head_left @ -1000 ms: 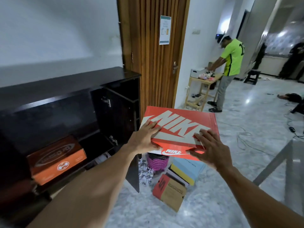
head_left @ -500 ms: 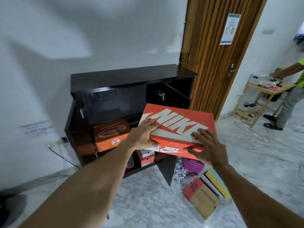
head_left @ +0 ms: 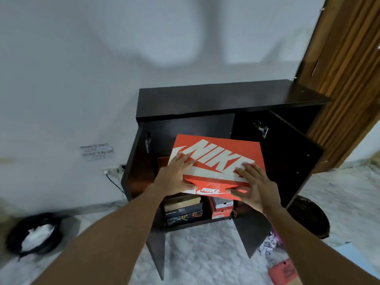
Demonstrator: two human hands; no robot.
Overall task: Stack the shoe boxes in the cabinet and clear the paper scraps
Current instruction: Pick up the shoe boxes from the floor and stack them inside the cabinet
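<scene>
Head view: at the far left a black bin with white paper in it stood on the marble floor, below a wall socket. To its right stood the dark cabinet against the wall, both doors swung open.

The left hand gripped the near left corner of the red shoe box. Its fingers lay spread flat over the lid and its thumb was hooked round the front face. The shoe box was held in the air, tilted, in front of the cabinet's upper opening, with its far edge toward the inside. Whether it touched the shelf could not be told. An orange box showed just behind its left corner. Below it, stacked boxes filled the lower shelf.

The right hand clasped the near right corner the same way, fingers fanned out across the lid and thumb pressed on the front face beside the small logo.

Further right, past the open right door, a dark basket stood on the floor. Paper scraps lay near the foot of that door, and a red flat box lay just beside them.
</scene>
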